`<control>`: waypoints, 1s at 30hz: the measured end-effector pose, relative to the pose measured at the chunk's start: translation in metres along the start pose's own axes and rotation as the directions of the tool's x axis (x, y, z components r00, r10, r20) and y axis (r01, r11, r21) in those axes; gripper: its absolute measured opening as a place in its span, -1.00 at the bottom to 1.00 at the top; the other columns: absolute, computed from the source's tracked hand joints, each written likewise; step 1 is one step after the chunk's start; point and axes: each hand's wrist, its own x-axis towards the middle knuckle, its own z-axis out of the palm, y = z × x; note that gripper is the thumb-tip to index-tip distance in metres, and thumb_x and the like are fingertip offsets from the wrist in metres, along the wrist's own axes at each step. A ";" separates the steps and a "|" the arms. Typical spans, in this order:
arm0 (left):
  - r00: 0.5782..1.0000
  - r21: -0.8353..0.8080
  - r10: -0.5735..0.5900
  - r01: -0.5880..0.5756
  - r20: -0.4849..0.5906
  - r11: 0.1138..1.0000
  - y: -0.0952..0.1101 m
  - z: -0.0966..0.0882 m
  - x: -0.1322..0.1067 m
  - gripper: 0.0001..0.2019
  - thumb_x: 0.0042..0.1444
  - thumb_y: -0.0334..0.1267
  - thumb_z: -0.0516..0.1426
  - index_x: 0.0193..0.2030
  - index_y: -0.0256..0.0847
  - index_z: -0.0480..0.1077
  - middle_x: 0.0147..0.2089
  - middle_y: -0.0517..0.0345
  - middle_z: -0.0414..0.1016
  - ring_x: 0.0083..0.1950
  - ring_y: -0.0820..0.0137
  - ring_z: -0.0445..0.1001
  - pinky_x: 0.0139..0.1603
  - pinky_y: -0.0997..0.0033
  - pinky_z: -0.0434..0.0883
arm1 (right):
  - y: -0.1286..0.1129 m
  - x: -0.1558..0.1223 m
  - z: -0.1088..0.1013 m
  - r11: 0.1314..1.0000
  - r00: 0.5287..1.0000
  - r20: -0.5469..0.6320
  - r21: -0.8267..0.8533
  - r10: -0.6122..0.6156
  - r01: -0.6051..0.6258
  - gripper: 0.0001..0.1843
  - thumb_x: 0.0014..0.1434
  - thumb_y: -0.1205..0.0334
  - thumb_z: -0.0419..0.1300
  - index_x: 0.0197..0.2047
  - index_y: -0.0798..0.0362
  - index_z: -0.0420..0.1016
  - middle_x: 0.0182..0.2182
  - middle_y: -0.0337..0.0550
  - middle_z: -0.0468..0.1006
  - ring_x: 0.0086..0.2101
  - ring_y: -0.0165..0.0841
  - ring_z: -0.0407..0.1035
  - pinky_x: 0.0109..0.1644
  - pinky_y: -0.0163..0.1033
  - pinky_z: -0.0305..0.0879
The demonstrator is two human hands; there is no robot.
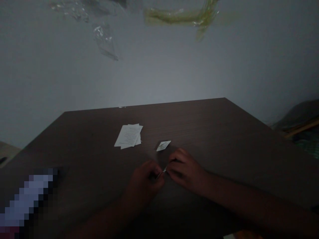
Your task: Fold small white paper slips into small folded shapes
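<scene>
Close together above the near middle of the table, my left hand (147,177) and my right hand (185,171) pinch a small, thin, whitish piece (163,170) between them. It looks like paper seen nearly edge-on, and my fingers cover most of it. Just beyond my right fingertips lies a small folded piece of paper (163,145), pale and diamond-shaped. Farther off to the left, several printed paper sheets (129,136) overlap in a loose pile. Dim light hides the finer detail of my fingers.
The brown wooden table (199,126) meets a grey wall (174,66) at its far edge. A pixelated, bright oblong object (30,196) lies at the left. Yellowish tape (174,17) and clear plastic (106,39) stick to the wall. Dark items stand beyond the right edge.
</scene>
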 end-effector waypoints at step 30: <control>0.960 0.072 0.263 -0.270 0.093 0.960 -0.017 -0.009 0.001 -0.75 0.42 -0.48 0.18 -0.10 -0.04 0.64 -0.06 0.13 0.74 -0.10 0.27 0.75 -0.04 0.37 0.70 | 0.002 0.001 0.006 0.990 0.995 -0.034 0.103 0.097 -0.093 -0.71 0.41 0.44 0.44 0.05 -0.09 0.55 0.03 -0.06 0.67 0.06 -0.11 0.58 0.17 0.04 0.61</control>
